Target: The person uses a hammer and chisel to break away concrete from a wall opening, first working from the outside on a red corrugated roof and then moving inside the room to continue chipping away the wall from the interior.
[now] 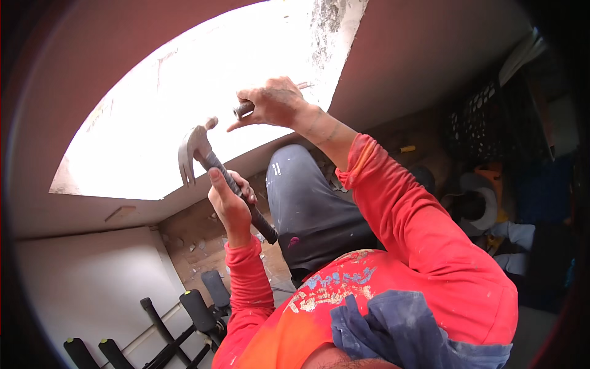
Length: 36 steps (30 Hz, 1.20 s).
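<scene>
My left hand [228, 200] is wrapped around the dark ribbed handle of a claw hammer [198, 144]. The hammer is tilted, its head up and the claw towards the left, and the butt end points down by my knee. Higher and to the right, my right hand [278, 103] is closed on a metal chisel [244, 109]. Its round butt faces the hammer head, with a small gap between them; my fist covers most of the shaft. Behind both hands glares an overexposed opening [184, 80] in the wall, so detail there is lost.
Broken bits of rubble [193, 246] lie on the wooden floor. Black padded bars [200, 313] stand at lower left beside a white panel [92, 270]. A dark perforated crate [473, 120] is at the right, with a yellow-handled tool [407, 149] on the floor nearby.
</scene>
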Tool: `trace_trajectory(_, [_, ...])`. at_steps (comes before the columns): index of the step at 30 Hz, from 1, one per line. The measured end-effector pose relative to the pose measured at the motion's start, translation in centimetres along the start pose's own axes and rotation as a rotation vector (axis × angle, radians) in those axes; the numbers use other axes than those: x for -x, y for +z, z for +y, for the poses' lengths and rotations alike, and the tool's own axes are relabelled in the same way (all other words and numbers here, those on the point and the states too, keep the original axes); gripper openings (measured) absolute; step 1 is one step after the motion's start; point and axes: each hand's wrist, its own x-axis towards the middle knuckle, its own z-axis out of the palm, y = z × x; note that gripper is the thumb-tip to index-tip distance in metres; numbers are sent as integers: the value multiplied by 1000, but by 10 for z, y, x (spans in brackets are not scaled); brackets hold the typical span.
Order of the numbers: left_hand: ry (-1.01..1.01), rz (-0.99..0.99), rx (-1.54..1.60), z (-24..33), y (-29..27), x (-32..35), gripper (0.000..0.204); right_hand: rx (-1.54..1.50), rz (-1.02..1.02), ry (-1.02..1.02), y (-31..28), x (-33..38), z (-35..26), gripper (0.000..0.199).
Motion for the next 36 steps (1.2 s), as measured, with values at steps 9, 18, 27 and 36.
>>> trace_trajectory(9, [-133, -155, -278, 61, 27, -48, 63, 45, -67, 291, -3, -29, 34, 24])
trace_trajectory(18, [-166, -204, -223, 80, 33, -59, 65, 48, 55, 446, -12, -25, 37, 24])
trace_trajectory(27, [-167, -233, -231, 86, 34, -70, 68, 34, 108, 416, -6, -22, 40, 24])
trace_trajectory(36, [-114, -209, 252, 95, 35, -83, 67, -1, 9, 476, -22, -24, 43, 26])
